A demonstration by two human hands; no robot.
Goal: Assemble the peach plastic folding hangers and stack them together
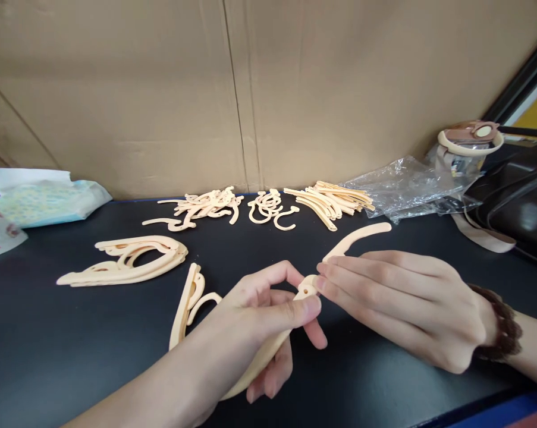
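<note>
Well, the left hand (275,309) pinches a long cream strip (260,364) while the right hand (402,303) pinches a curvy piece (355,238).

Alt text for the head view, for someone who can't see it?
A person's left hand grips a long cream piece while the right hand holds a curved piece at the long one's end, above a black table. Behind lie three piles of loose cream parts, with clear plastic wrapping and a lidded bottle to the right.

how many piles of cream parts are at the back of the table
3: the left pile, the middle pile of hooks, and the right pile beside the clear plastic.
</note>
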